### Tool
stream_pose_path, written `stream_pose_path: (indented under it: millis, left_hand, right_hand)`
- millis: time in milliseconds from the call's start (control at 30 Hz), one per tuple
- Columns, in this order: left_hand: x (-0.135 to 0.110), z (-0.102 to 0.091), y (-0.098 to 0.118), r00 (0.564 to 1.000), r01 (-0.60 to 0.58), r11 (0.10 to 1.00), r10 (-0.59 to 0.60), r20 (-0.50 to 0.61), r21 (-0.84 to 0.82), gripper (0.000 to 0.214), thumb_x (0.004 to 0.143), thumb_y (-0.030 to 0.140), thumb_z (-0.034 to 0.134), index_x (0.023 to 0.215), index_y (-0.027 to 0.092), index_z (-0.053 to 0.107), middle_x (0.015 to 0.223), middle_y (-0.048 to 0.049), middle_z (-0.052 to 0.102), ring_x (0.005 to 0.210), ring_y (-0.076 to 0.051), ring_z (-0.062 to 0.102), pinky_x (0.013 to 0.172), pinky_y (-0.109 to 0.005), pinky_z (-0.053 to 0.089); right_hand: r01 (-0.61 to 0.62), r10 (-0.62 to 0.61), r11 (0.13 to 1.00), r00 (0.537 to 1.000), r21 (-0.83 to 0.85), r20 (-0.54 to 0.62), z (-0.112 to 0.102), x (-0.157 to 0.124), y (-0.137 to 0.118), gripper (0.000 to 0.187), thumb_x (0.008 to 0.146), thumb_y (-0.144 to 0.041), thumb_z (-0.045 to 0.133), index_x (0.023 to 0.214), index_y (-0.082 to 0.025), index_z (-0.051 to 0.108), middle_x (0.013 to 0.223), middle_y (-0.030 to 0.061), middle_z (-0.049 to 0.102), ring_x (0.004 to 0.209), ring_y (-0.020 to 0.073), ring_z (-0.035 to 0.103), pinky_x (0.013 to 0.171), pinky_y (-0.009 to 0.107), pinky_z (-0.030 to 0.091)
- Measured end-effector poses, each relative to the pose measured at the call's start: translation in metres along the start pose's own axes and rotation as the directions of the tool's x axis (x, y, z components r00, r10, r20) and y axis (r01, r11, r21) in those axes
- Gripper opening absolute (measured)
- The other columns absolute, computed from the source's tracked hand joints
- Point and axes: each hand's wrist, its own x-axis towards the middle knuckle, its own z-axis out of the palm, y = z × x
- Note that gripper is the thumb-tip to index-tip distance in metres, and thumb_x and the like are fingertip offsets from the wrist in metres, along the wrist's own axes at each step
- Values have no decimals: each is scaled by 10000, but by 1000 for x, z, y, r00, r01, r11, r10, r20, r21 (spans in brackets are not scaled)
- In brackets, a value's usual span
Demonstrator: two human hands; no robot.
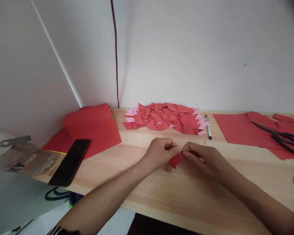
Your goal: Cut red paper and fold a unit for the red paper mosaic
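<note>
Between my two hands, just above the wooden table, is a small folded piece of red paper. My left hand pinches its upper edge between thumb and fingers. Close beside it, my right hand pinches the same paper from the right, fingertips nearly touching those of the left. The fingers cover much of the paper, so its full shape is hidden. Behind the hands lies a spread of folded red paper pieces, with pink pointed ones showing at both ends.
A marker lies right of the folded pieces. Black-handled scissors rest on red sheets at the right. At the left are larger red sheets, a phone and a clear container. A cable hangs down the wall.
</note>
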Motion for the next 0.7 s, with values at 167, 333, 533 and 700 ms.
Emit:
stream_pose_path:
  millis: [167,333,533,700]
  left_hand:
    - [0,-2,-3,997,68,997,-67,36,-30,192,773,296,601,773,111,653,694,-42,641,581,-115,577,500,-195,440]
    - [-2,3,-2,995,84,996,-84,54,-12,172,766,278,597,784,121,666,703,-26,642,577,-108,565,490,-189,426]
    - [-3,9,-3,992,53,996,-45,118,-67,163,751,260,611,789,115,677,728,-22,660,637,-103,563,566,-188,405]
    - [0,8,-6,992,86,996,-86,91,0,155,731,257,616,732,113,672,674,-20,651,591,-107,548,536,-198,374]
  right_hand:
    - [-21,21,1000,1000,2,-22,-3,0,-2,282,925,-374,388,725,-216,507,613,-25,509,567,128,451,515,239,329]
    - [5,-5,1000,1000,-4,-18,-1,1,-1,296,940,-393,371,729,-216,478,617,-33,514,568,121,468,516,236,328]
    - [-12,7,999,996,-48,-93,5,1,1,334,943,-397,357,670,-218,427,586,-31,506,558,126,472,512,234,348]
    - [-32,20,997,989,-77,-147,9,1,6,318,940,-381,349,665,-231,403,563,-31,500,535,135,470,497,237,360]
